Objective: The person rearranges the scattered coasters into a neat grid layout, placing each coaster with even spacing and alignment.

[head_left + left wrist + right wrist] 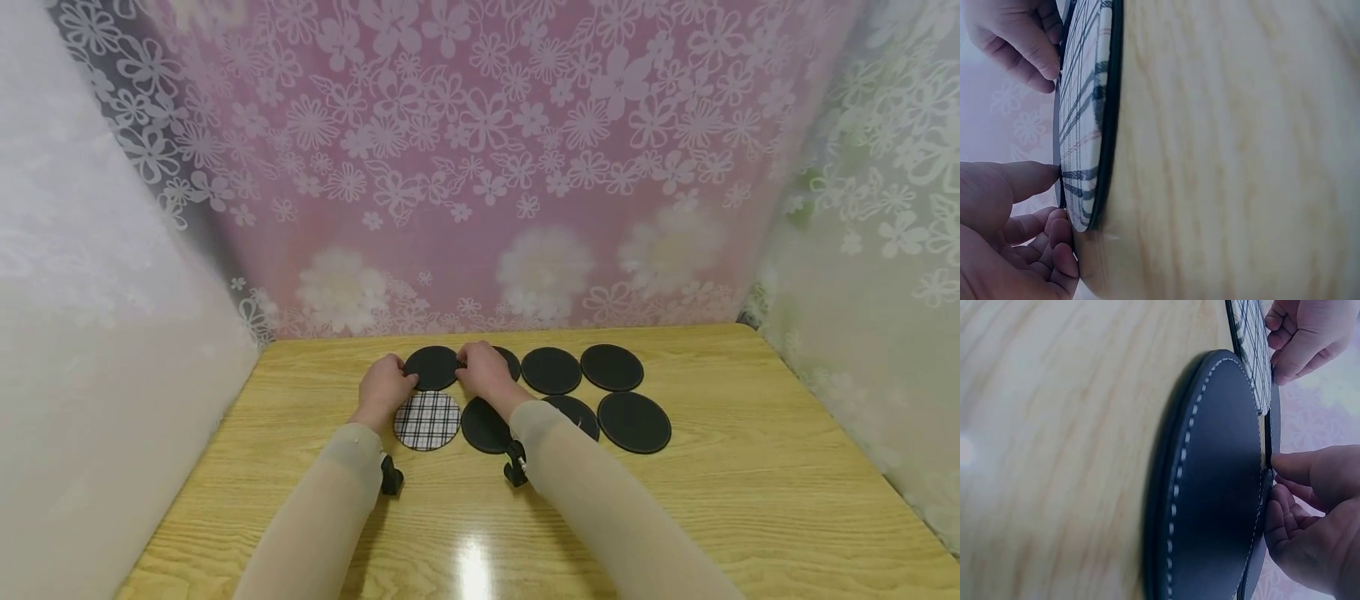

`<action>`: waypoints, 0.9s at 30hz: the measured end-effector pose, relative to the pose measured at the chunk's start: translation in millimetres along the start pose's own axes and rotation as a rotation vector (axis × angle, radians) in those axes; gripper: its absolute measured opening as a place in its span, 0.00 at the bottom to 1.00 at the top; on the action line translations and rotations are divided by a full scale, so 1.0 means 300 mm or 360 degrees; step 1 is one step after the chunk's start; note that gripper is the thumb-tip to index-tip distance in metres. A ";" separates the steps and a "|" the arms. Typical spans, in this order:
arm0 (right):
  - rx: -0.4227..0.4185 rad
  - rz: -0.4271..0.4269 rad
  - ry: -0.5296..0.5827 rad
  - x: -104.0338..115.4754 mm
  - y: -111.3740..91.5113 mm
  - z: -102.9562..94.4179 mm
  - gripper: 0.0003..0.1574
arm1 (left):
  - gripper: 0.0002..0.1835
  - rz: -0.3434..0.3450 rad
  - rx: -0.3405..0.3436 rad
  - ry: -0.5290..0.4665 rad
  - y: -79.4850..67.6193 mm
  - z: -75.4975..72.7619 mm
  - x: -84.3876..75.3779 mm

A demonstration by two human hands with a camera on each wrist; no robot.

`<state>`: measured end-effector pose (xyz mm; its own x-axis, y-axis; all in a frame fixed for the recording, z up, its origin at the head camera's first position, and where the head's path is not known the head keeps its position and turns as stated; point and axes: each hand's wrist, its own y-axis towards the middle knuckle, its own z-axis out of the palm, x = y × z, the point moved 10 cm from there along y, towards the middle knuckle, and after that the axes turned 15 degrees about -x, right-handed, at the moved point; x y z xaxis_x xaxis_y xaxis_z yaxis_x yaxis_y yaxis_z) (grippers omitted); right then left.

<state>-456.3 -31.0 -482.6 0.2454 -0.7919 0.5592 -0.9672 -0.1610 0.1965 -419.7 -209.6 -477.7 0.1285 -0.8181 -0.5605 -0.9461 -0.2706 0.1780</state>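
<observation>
A round black coaster lies at the back left of two rows of coasters. My left hand pinches its left edge, thumb toward the front. At the opposite edge my right hand grips the same coaster with thumb and curled fingers. Just in front lies a plaid coaster, white with dark lines, pattern up. To its right sits a black coaster with white stitching round the rim, partly under my right forearm in the head view. Another back-row coaster is half hidden by my right hand.
More black coasters continue to the right, including a back-row one and a front-row one. All lie on a wood-grain table. A pink floral curtain hangs behind, with pale cloth on both sides.
</observation>
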 end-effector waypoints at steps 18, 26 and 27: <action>0.0141 -0.0154 -0.0023 0.036 0.000 0.003 0.25 | 0.27 -0.0011 0.0032 -0.0020 0.023 0.010 0.013; 0.0125 -0.0173 0.0013 0.042 0.002 -0.017 0.26 | 0.28 0.0059 0.0001 0.0013 0.029 0.003 -0.004; 0.0122 -0.0178 0.0015 0.045 0.003 -0.021 0.26 | 0.28 0.0072 -0.0008 0.0024 0.029 0.001 -0.009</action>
<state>-453.4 -38.0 -469.9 0.3523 -0.7609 0.5449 -0.9358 -0.2927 0.1964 -428.5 -209.4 -474.9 0.0900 -0.8370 -0.5397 -0.9496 -0.2354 0.2068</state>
